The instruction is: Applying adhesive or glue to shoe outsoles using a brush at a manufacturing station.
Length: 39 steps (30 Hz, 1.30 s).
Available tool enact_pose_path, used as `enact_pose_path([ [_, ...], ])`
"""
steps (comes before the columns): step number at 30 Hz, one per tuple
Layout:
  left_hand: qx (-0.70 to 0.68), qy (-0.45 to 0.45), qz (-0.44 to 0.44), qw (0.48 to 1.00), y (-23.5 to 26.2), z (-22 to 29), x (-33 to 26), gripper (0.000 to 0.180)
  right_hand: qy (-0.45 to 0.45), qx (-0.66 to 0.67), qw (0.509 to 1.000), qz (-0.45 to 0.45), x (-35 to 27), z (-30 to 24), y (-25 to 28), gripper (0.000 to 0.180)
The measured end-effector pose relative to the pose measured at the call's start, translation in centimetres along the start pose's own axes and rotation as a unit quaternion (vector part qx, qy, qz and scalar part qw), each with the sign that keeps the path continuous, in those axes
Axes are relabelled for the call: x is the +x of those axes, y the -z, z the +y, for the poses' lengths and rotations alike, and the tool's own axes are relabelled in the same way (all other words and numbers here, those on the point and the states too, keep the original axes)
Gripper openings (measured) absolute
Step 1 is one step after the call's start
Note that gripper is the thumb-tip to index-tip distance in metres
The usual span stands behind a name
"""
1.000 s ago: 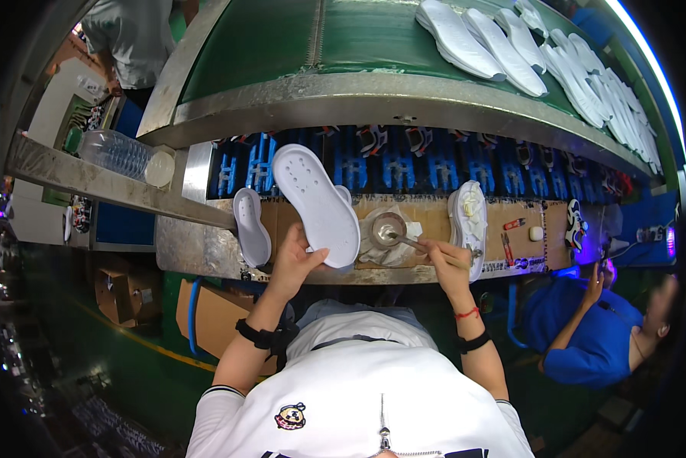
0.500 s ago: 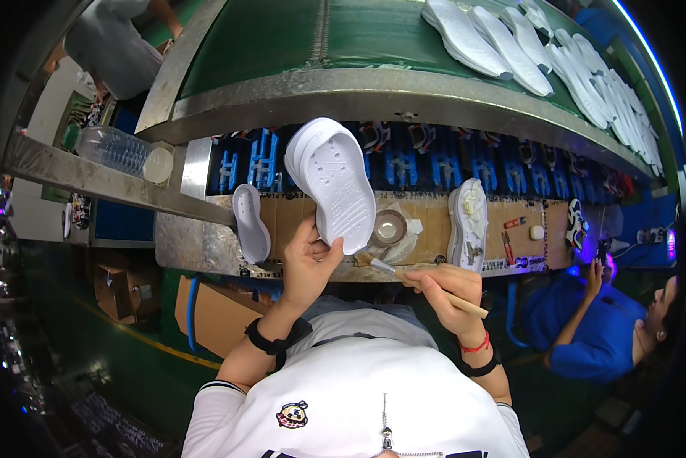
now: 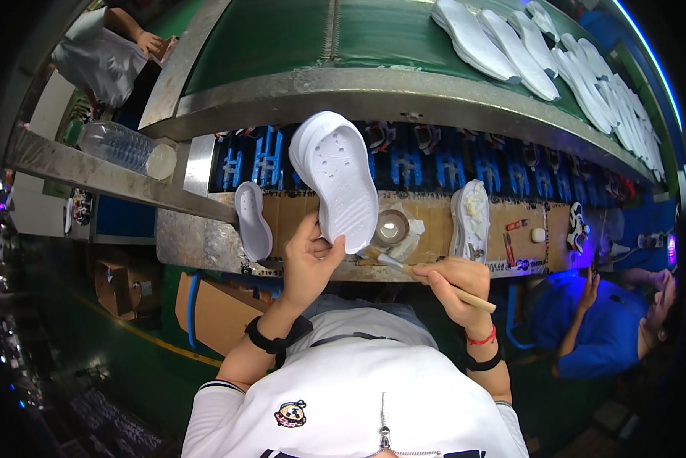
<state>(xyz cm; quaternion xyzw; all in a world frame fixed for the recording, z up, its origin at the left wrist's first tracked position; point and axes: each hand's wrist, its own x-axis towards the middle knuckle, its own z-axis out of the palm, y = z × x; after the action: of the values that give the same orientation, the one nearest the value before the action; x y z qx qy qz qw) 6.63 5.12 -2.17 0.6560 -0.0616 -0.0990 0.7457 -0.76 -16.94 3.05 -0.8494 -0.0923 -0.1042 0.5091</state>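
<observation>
1. Left hand (image 3: 311, 263) grips a white shoe sole (image 3: 344, 183) by one end!
2. Right hand (image 3: 456, 290) has a wooden-handled paintbrush (image 3: 473, 298), bristles near that sole.
3. Round bowl (image 3: 392, 215) on the table (image 3: 194, 238), right of a second sole (image 3: 254, 223)!

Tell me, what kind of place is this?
Probably a shoe factory: white soles lie on a green belt, the left hand holds another sole, and the right hand a brush.

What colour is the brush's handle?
The brush handle is light tan, seen best in the head view.
</observation>
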Motion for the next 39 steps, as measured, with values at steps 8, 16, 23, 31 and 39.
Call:
enact_pose_path([
  [8,-0.006,0.006,0.0,1.0,0.0,0.1,0.1,0.041,0.024,-0.004,0.999,-0.021,0.3,0.1,0.3,0.013],
  [16,0.004,0.02,-0.004,1.0,0.2,-0.1,0.4,0.048,0.033,0.033,0.999,-0.003,0.7,0.1,-0.1,0.013],
  [23,0.006,0.019,-0.018,1.0,-0.6,0.4,0.7,0.048,0.016,0.004,1.0,0.016,0.7,0.4,0.8,0.013],
  [31,-0.006,0.031,-0.114,0.993,-3.9,1.9,3.2,0.047,-0.009,0.018,0.986,0.166,-1.9,0.6,3.6,0.024],
  [39,-0.244,0.016,-0.277,0.929,-16.6,12.1,18.4,0.041,-0.105,0.14,0.894,0.411,-5.8,-0.1,6.9,0.033],
])
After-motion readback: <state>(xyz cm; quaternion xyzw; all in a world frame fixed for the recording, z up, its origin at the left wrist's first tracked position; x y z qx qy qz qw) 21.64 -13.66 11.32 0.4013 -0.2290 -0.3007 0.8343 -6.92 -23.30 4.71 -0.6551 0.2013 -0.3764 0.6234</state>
